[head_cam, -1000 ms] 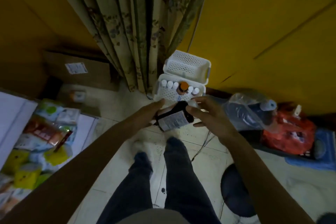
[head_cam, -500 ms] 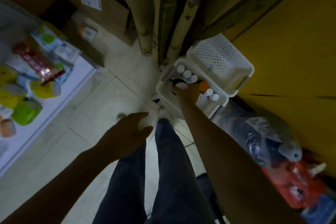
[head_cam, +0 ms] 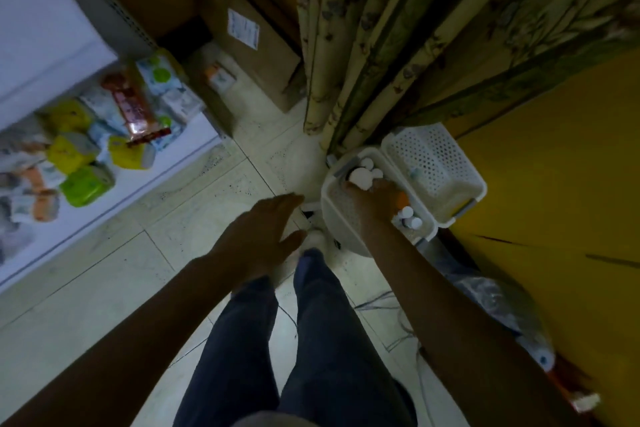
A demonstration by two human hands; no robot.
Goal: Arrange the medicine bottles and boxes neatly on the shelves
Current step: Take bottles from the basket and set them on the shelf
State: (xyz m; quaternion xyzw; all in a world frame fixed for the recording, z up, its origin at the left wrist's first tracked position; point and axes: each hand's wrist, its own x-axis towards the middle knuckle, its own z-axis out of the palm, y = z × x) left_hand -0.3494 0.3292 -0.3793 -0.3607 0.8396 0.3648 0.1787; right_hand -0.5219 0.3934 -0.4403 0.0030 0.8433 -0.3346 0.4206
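space: basket (head_cam: 333,218) on floor (head_cam: 194,218) against curtain (head_cam: 363,45), bare floor on its left | bottles (head_cam: 411,218) inside basket | right hand (head_cam: 375,198) reaches down among the caps, fingers' hold cannot be told | left hand (head_cam: 263,232) hovers palm-down, fingers straight, slightly spread

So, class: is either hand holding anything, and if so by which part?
Left hand holds nothing, fingers spread. Right hand is down in the white basket against a white-capped bottle; whether its grip is on it cannot be told.
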